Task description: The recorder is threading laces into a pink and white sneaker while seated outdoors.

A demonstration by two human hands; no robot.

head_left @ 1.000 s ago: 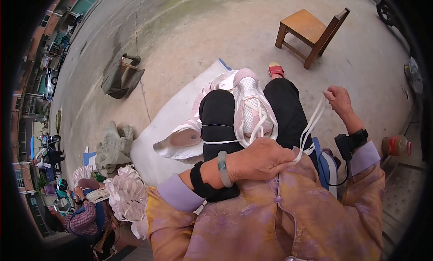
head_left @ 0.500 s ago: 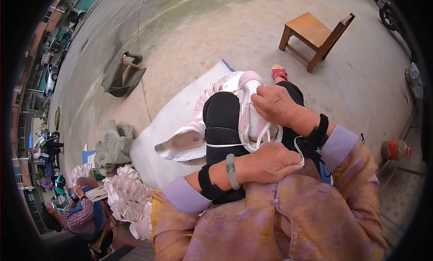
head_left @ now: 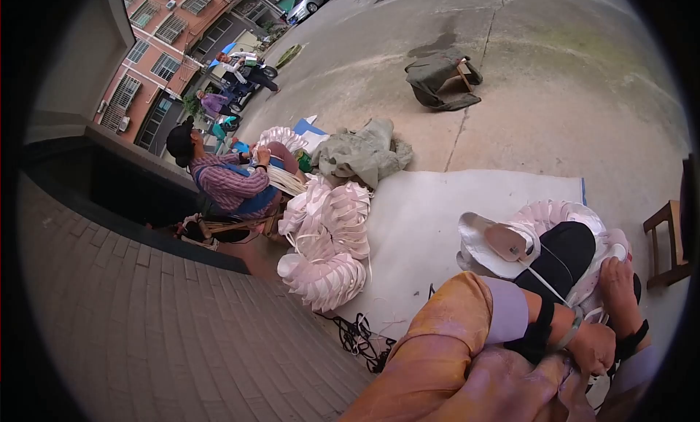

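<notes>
At the lower right, a white and pink shoe upper [head_left: 589,285] lies along my black-trousered knee. My right hand [head_left: 618,282] is closed at its front, fingers bent against the lacing; the pinched part is hidden. Nearer my body, my left hand [head_left: 592,347] makes a fist, a bangle on its wrist. The shoelace end seen in it half a second ago is barely visible now. Left of the knee, another upper [head_left: 503,241] shows its pinkish inside, joined to a row of overlapping uppers [head_left: 558,214]. A white cord [head_left: 543,282] crosses the knee.
A white sheet [head_left: 430,211] covers the ground. Left of it lie a pile of pink-white uppers [head_left: 328,225], green cloth [head_left: 364,152] and black cables [head_left: 357,338]. A co-worker [head_left: 233,181] sits beyond the pile. A draped stool [head_left: 442,79] and a wooden chair [head_left: 663,240] stand farther out.
My view has swung left, so my hands and the shoe upper now appear at the lower right. The co-worker and brick wall show more fully. Both hands stay closed near the upper.
</notes>
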